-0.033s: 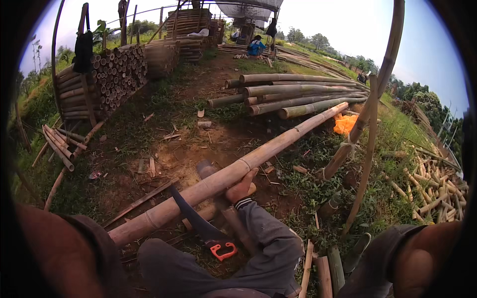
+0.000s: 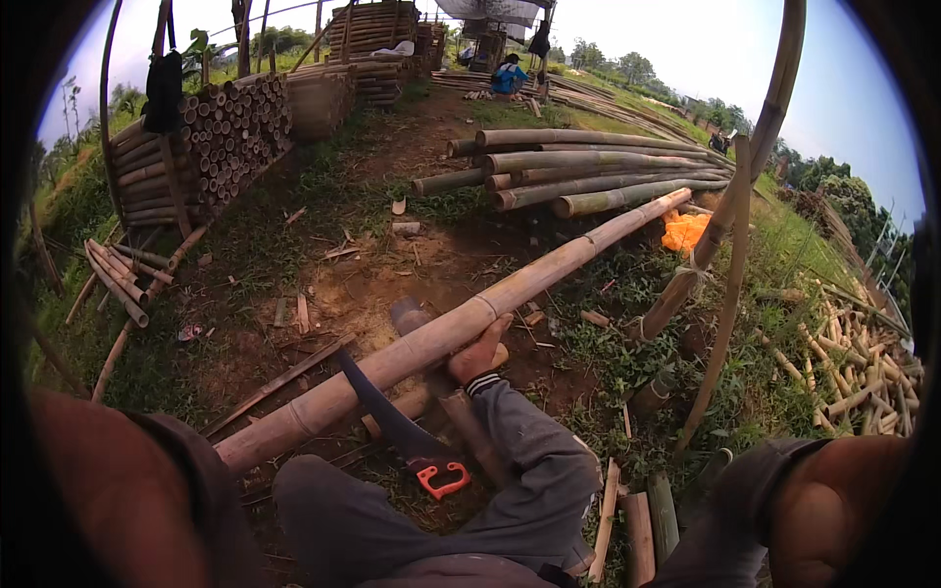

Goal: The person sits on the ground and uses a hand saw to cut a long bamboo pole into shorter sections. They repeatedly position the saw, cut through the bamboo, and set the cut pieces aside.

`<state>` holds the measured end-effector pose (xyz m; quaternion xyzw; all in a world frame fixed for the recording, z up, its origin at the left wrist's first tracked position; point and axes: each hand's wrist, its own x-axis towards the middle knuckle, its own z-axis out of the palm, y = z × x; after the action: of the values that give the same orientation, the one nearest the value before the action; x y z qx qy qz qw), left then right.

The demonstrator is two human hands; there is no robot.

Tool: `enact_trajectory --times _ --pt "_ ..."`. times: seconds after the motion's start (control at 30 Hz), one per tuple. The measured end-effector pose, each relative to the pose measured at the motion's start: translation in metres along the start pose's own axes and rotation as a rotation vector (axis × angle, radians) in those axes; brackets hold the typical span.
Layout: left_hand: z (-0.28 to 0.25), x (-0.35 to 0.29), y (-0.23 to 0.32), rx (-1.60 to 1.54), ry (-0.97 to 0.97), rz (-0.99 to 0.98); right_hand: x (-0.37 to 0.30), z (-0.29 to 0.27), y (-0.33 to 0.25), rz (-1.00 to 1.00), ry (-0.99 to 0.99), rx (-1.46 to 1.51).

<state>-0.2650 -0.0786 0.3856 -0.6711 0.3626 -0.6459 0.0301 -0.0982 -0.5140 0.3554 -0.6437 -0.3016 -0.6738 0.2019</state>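
Note:
A long bamboo pole (image 2: 539,274) slants from the lower left up to the right. My right hand (image 2: 478,355) cups its underside near the middle, thumb on the near side, the other fingers mostly hidden. The arm has a grey sleeve with a striped cuff. Left of this hand, a curved pruning saw (image 2: 397,423) with an orange handle rests with its blade tip up against the pole; nobody grips it. Shorter bamboo pieces (image 2: 417,404) lie crosswise beneath the pole. My left hand cannot be made out. Blurred bare skin and dark cloth fill both lower corners.
Thick bamboo poles (image 2: 608,181) are piled ahead. Cut bamboo is stacked (image 2: 230,137) at the far left, with loose pieces (image 2: 867,387) at right. Slanting upright posts (image 2: 720,235) stand at right beside an orange bag (image 2: 684,231). A person in blue (image 2: 509,76) crouches far off.
The view has tipped slightly, so the whole scene sits a little higher. My right hand, the bamboo pole and the saw keep their places relative to each other.

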Motion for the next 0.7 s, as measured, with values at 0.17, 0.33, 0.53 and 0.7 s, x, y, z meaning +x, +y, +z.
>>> enact_trajectory --times 0.17,0.33,0.53,0.7 --pt "-0.002 -0.076 0.015 0.106 -0.134 -0.401 -0.058 0.010 -0.015 0.107 -0.043 0.259" --pt "0.027 -0.202 0.038 -0.486 -0.975 -1.217 -0.272 0.018 0.051 0.633 -1.420 -0.172" --pt "-0.008 -0.264 0.117 -0.937 -0.540 -1.807 -0.324 0.071 0.037 0.912 -2.010 0.030" --pt "0.016 -0.240 0.108 -0.884 -0.706 -1.712 -0.336 0.119 0.019 0.787 -2.037 -0.095"
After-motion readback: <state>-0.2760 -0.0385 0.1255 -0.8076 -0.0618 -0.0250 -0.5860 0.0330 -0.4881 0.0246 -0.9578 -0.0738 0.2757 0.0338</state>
